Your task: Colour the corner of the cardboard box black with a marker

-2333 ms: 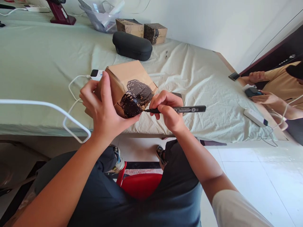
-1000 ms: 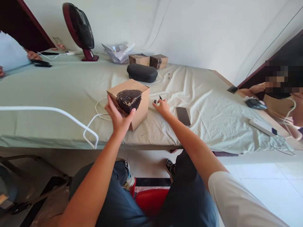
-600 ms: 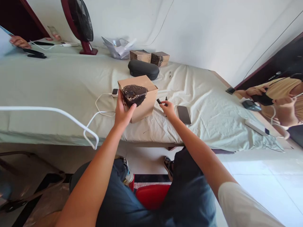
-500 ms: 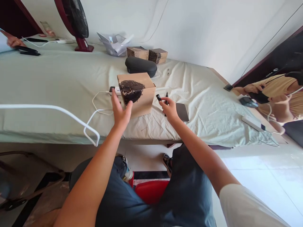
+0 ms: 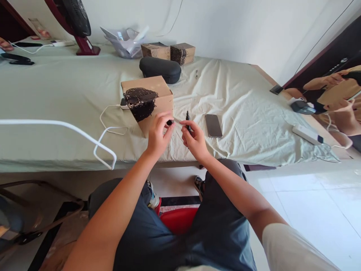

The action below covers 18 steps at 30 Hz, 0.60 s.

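My left hand (image 5: 160, 133) pinches a small black marker cap (image 5: 169, 122) between thumb and fingers, in front of the cardboard box's lower right side. My right hand (image 5: 194, 138) has its fingers closed on a black marker (image 5: 187, 116), whose tip points away from me. Part of the marker's barrel is hidden by the fingers. Behind my left hand stands the cardboard box (image 5: 163, 101), with a dense black scribble (image 5: 142, 102) over its left front corner. A dark phone (image 5: 213, 125) lies flat to the right of my right hand.
Behind the box are a black hard case (image 5: 160, 69), two smaller cardboard boxes (image 5: 183, 54) and a plastic basket (image 5: 126, 47). A fan (image 5: 84, 47) stands farther left. White cables (image 5: 56, 122) cross the left side. Another person's hands (image 5: 342, 103) show at the far right.
The cap has passed from my right hand to my left, which has come off the box's scribbled side. My right hand has closed on the marker that lay on the cloth.
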Tool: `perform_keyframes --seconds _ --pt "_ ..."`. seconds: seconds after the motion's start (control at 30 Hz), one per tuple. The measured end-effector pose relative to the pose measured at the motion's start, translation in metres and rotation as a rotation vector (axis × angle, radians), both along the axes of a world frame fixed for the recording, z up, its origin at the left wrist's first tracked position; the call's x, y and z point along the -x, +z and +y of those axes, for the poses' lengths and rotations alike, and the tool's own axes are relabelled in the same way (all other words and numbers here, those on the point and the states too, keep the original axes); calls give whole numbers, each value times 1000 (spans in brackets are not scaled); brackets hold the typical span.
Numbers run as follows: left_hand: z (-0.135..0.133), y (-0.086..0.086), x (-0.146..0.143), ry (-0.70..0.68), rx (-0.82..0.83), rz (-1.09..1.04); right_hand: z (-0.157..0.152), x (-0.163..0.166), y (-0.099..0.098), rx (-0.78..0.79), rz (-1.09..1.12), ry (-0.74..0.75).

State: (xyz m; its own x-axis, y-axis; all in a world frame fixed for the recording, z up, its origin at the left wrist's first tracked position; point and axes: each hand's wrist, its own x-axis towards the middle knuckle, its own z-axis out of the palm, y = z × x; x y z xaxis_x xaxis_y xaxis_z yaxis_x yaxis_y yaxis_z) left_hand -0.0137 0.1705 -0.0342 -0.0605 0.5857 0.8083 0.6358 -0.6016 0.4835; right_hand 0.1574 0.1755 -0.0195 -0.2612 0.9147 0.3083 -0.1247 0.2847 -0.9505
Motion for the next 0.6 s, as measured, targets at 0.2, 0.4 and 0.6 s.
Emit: perform_keyframes --seconds 0.2,0.4,0.6 --pt "2 -3 9 101 -98 81 -8 -13 17 20 55 315" --pt "1 -3 12 108 -172 73 -20 -9 12 91 -48 446" --pt "-1 -3 9 89 -218 130 -18 -6 11 96 -77 421"
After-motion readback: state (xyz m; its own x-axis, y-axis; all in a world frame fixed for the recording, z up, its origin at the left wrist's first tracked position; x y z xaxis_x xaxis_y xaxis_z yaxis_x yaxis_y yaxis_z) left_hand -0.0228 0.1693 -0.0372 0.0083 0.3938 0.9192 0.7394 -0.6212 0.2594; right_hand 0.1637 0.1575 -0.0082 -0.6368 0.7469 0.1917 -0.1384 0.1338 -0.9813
